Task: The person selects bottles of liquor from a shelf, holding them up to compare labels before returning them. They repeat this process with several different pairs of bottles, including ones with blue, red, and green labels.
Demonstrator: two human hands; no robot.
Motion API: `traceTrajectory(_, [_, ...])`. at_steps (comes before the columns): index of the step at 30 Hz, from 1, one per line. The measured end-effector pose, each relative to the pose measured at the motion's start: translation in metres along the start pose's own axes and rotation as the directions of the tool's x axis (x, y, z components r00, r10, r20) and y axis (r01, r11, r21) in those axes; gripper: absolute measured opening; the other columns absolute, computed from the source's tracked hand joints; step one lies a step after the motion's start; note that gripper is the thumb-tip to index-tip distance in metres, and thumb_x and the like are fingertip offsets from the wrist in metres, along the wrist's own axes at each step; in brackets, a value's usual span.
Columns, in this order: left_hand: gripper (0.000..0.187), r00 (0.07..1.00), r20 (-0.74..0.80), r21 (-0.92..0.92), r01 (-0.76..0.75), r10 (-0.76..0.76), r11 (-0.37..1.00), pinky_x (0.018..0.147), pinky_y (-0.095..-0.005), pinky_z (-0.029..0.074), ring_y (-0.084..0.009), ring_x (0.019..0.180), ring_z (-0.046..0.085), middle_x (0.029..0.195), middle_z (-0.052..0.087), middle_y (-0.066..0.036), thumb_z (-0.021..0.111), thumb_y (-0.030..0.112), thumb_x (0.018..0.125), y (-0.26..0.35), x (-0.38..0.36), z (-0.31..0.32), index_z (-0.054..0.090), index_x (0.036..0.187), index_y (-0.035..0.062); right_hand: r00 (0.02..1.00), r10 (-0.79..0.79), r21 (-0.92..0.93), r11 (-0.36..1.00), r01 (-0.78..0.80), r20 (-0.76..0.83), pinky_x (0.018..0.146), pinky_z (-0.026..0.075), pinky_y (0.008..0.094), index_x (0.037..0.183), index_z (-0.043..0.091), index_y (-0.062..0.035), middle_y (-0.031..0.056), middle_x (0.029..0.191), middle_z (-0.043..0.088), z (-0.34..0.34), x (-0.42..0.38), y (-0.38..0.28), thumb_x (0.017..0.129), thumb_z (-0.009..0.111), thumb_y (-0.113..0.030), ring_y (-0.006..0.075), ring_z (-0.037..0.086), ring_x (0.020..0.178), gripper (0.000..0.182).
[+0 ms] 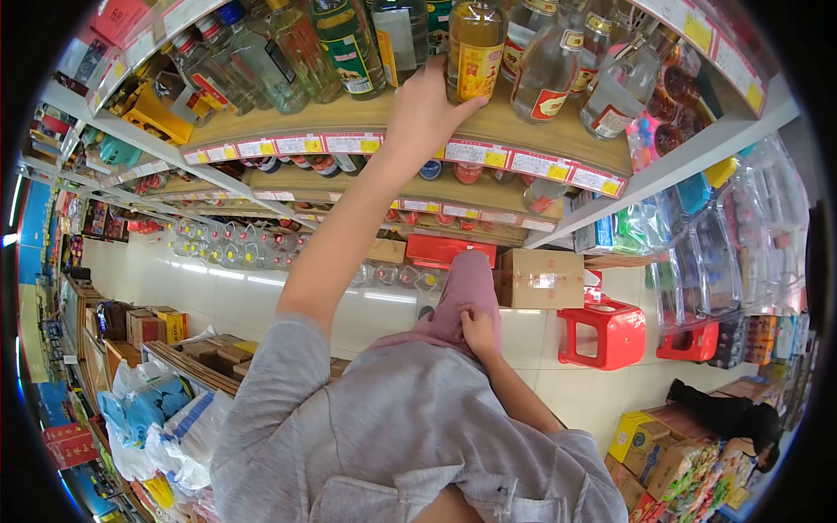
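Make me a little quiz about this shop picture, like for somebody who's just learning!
1. Pick one: what is the left hand up against?
A) a toy car
B) the amber bottle with the yellow label
C) a banana

2. True or false: the right hand is up among the bottles too.

3. Fill in the colour: the plastic stool next to the cardboard box is ____.

Key:
1. B
2. False; it is lower down, at the pink clothing over the leg.
3. red
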State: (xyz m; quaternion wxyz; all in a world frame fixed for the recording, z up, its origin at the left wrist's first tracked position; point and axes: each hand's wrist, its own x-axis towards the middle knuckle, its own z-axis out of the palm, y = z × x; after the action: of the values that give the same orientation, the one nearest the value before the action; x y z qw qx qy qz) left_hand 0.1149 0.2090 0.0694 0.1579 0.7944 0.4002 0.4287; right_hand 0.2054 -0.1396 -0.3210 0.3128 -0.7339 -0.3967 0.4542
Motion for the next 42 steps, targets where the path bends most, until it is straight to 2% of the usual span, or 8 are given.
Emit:
traceTrajectory(4, [0.064, 1.0, -0.007, -0.003, 0.006, -0.006, 1.0, 0.083, -0.0475, 0.055, -0.0422, 0.097, 0.067, 0.104, 0.069, -0.025, 0.085, 0.034, 0.076, -0.001, -0.001, 0.001, 0.055, 0.119, -0.0022, 0.999, -0.052, -0.001, 0.999, 0.052, -0.015, 0.044, 0.05, 0.0318, 0.108, 0.067, 0.0005, 0.0096, 0.069, 0.068, -0.001, -0.002, 0.0, 0.101, 0.052, -0.013, 0.0182, 0.066, 0.051, 0.021])
traceTrajectory(7, [0.07, 0.998, -0.066, 0.037, -0.016, 0.019, 0.999, 0.082, -0.0354, 0.059, -0.0258, 0.092, 0.074, 0.106, 0.074, -0.018, 0.087, 0.037, 0.076, -0.005, -0.004, 0.005, 0.057, 0.125, -0.0029, 1.0, -0.011, 0.049, 0.999, 0.011, 0.008, 0.043, 0.049, 0.0315, 0.108, 0.067, 0.0005, 0.0093, 0.068, 0.067, -0.006, -0.007, -0.017, 0.101, 0.052, -0.012, 0.0183, 0.066, 0.051, 0.021])
traceTrajectory(10, [0.064, 0.998, -0.053, -0.019, 0.015, -0.016, 1.0, 0.083, -0.0476, 0.055, -0.0424, 0.097, 0.067, 0.103, 0.069, -0.024, 0.085, 0.036, 0.076, -0.003, -0.005, 0.004, 0.056, 0.118, -0.0013, 0.999, 0.04, 0.073, 0.997, -0.039, -0.012, 0.052, 0.052, 0.0363, 0.105, 0.07, -0.0032, 0.0132, 0.066, 0.068, -0.008, -0.011, -0.025, 0.098, 0.055, -0.016, 0.0227, 0.067, 0.052, 0.022])
traceTrajectory(22, [0.071, 0.997, -0.071, 0.126, 0.013, -0.004, 0.992, 0.083, -0.0483, 0.054, -0.0437, 0.1, 0.066, 0.108, 0.068, -0.027, 0.084, 0.041, 0.077, 0.018, -0.003, -0.002, 0.051, 0.122, -0.0038, 0.994, 0.089, 0.131, 0.988, -0.08, -0.061, 0.051, 0.053, 0.0356, 0.104, 0.069, 0.0, 0.0125, 0.067, 0.068, -0.013, -0.019, -0.047, 0.097, 0.056, -0.014, 0.0209, 0.067, 0.052, 0.021])
traceTrajectory(28, [0.069, 0.988, -0.009, 0.022, 0.155, -0.155, 0.988, 0.08, -0.0507, 0.054, -0.0461, 0.095, 0.067, 0.104, 0.068, -0.028, 0.083, 0.043, 0.078, 0.029, 0.011, 0.0, 0.05, 0.118, -0.0031, 0.996, 0.068, 0.151, 0.987, -0.059, -0.057, 0.046, 0.051, 0.0333, 0.104, 0.067, 0.0001, 0.0098, 0.067, 0.067, -0.022, -0.018, -0.054, 0.098, 0.054, -0.011, 0.0187, 0.066, 0.051, 0.018])
traceTrajectory(33, [0.069, 0.994, -0.082, 0.095, 0.077, -0.07, 0.992, 0.077, -0.0514, 0.054, -0.0453, 0.091, 0.067, 0.098, 0.068, -0.027, 0.083, 0.045, 0.078, 0.022, -0.003, -0.008, 0.051, 0.116, -0.0028, 0.993, 0.073, 0.199, 0.979, -0.055, -0.088, 0.044, 0.05, 0.0321, 0.105, 0.066, 0.0004, 0.0092, 0.067, 0.066, -0.022, -0.023, -0.056, 0.099, 0.053, -0.01, 0.0176, 0.065, 0.05, 0.018])
traceTrajectory(39, [0.068, 0.991, -0.13, 0.121, 0.054, -0.038, 0.991, 0.072, -0.0496, 0.054, -0.0444, 0.085, 0.068, 0.092, 0.068, -0.026, 0.085, 0.045, 0.076, 0.01, -0.007, -0.013, 0.054, 0.111, -0.0038, 0.99, 0.082, 0.167, 0.984, -0.063, -0.113, 0.056, 0.053, 0.0385, 0.101, 0.069, -0.001, 0.0165, 0.073, 0.07, -0.025, -0.023, -0.055, 0.097, 0.057, -0.015, 0.0248, 0.071, 0.06, 0.019])
traceTrajectory(42, [0.068, 0.991, -0.132, 0.087, 0.035, -0.023, 0.996, 0.072, -0.0495, 0.054, -0.0443, 0.084, 0.067, 0.093, 0.068, -0.027, 0.085, 0.045, 0.076, 0.008, -0.006, -0.013, 0.055, 0.111, -0.0039, 0.97, -0.047, -0.054, 0.998, 0.035, -0.237, 0.063, 0.053, 0.0396, 0.102, 0.068, -0.0005, 0.019, 0.077, 0.069, -0.017, -0.015, -0.039, 0.098, 0.057, -0.017, 0.0289, 0.072, 0.071, 0.02])
